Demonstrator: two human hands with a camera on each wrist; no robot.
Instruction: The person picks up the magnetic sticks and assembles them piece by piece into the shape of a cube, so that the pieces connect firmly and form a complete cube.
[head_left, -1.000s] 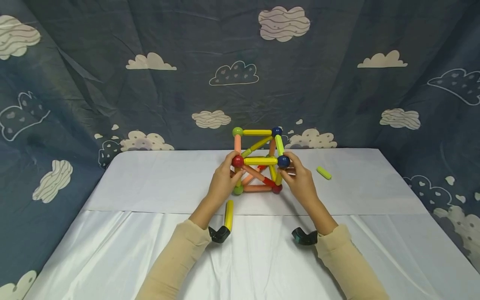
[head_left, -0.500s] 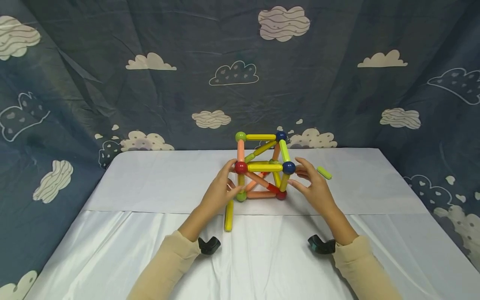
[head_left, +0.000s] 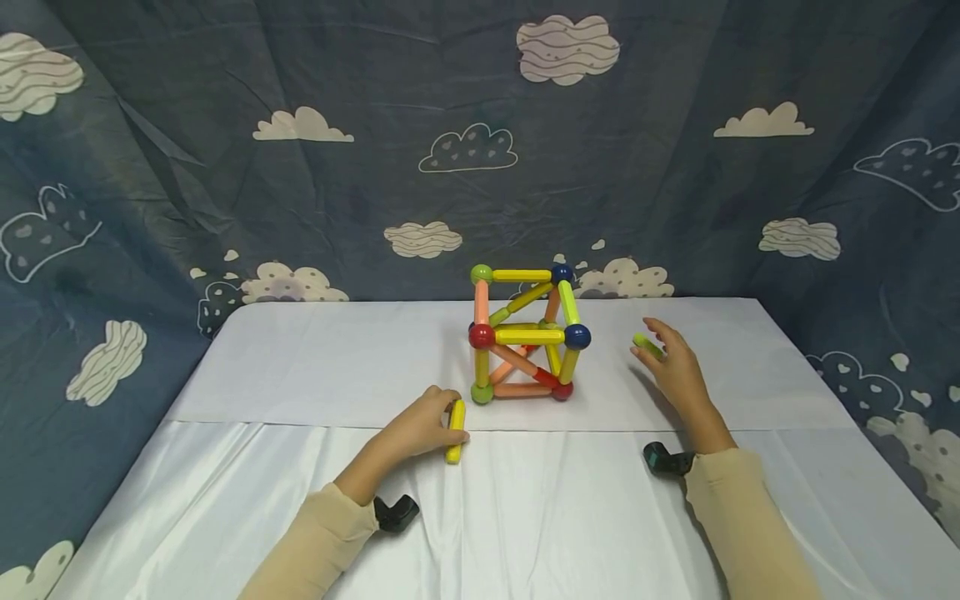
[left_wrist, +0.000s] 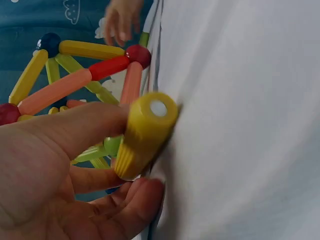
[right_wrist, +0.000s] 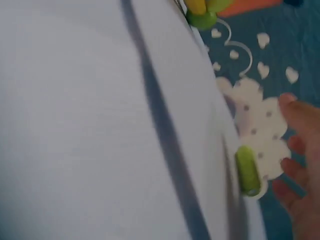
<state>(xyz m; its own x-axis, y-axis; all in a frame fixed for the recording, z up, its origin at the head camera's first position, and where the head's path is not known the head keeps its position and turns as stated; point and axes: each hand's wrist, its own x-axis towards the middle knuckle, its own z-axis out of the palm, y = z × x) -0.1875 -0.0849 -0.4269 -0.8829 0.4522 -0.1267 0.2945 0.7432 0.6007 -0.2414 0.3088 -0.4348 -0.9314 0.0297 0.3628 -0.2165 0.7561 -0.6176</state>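
Observation:
My left hand (head_left: 420, 423) is at a yellow magnetic rod (head_left: 456, 433) lying near the cloth's seam, thumb and fingers on either side of it. In the left wrist view the thumb (left_wrist: 95, 125) meets one side of the yellow rod (left_wrist: 145, 135) and a finger reaches its lower end. Beyond it stands a cube-like frame (head_left: 528, 336) of coloured rods and balls, touched by neither hand. At the right, my right hand (head_left: 675, 362) is spread around a short green rod (head_left: 647, 346); the right wrist view shows a gap between its fingers and the green rod (right_wrist: 247, 171).
A white cloth (head_left: 540, 500) covers the table, with a seam running across it. Behind the table hangs a dark blue curtain (head_left: 360, 200) with cloud prints. A black wrist camera (head_left: 396, 513) sits on the left wrist, another black camera (head_left: 666, 460) on the right.
Both hands have let go of the frame, which now stands slightly nearer and to the right. The left hand came down to the yellow rod; the right moved right to the green rod.

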